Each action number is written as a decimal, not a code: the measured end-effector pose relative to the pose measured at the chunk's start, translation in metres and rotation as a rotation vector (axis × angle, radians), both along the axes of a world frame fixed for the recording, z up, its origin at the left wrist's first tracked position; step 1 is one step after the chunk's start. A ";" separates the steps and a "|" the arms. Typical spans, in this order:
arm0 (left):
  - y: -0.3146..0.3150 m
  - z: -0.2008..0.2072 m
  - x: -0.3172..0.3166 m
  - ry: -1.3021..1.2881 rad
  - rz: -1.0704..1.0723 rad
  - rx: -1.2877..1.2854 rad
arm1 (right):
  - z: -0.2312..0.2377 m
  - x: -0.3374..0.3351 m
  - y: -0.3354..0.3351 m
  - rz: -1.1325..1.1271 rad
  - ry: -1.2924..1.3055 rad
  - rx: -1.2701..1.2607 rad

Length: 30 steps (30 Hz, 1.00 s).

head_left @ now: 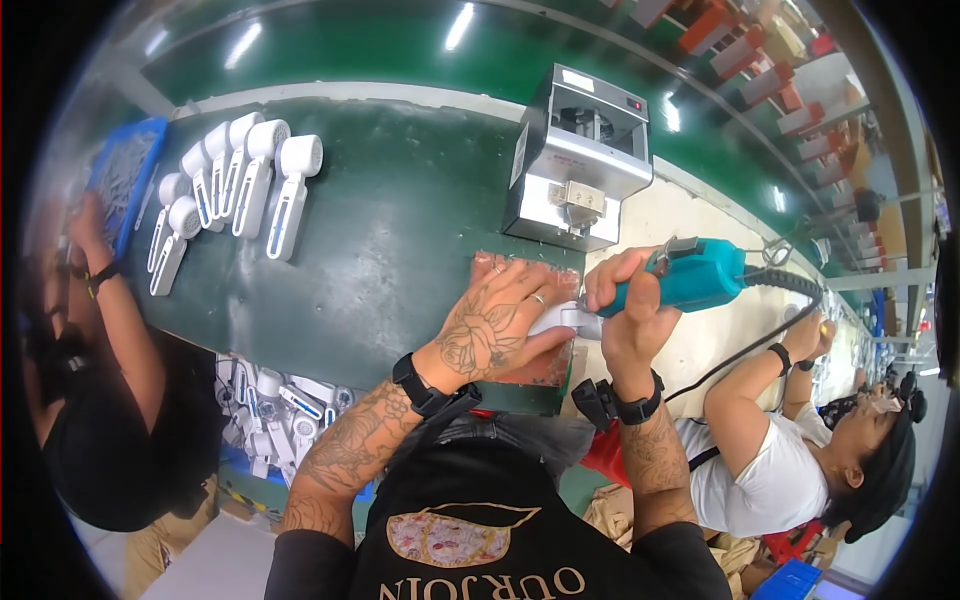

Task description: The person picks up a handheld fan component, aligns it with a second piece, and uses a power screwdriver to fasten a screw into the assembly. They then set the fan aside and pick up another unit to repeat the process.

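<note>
My left hand lies over a white plastic part, pressing it down on a worn reddish-brown pad. Fingers and thumb cover most of this part, which resembles the white handheld fans nearby. In my right hand is a teal electric screwdriver, gripped around its body and pointed left toward the part. Its tip is hidden behind my fingers. A black cord runs from its back end.
Several white handheld fans lie at the left of the green table. Behind my hands stands a grey-black machine. More white fans fill a bin below the table edge. Co-workers sit at left and right.
</note>
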State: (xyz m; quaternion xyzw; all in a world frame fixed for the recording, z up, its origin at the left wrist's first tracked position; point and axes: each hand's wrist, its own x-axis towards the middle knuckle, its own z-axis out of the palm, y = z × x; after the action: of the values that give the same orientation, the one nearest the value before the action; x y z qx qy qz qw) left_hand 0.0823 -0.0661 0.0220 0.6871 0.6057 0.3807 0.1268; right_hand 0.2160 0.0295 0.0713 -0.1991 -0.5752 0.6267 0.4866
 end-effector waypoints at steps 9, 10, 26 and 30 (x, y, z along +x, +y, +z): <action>-0.003 0.002 -0.002 0.001 -0.010 -0.020 | 0.010 -0.005 0.003 -0.036 -0.094 0.003; -0.002 0.003 -0.002 -0.020 -0.006 -0.028 | 0.015 -0.009 0.009 -0.066 -0.067 0.057; -0.003 -0.003 -0.004 -0.050 -0.019 0.010 | 0.020 -0.045 0.035 -0.065 -0.083 0.133; 0.000 -0.004 -0.003 -0.072 -0.021 0.050 | 0.031 -0.003 -0.002 -0.111 0.002 0.106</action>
State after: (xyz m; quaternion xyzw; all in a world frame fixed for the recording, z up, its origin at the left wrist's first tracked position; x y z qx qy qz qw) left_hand 0.0793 -0.0666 0.0175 0.6821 0.5839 0.4190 0.1354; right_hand 0.2128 0.0280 0.1019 -0.2040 -0.5952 0.5676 0.5309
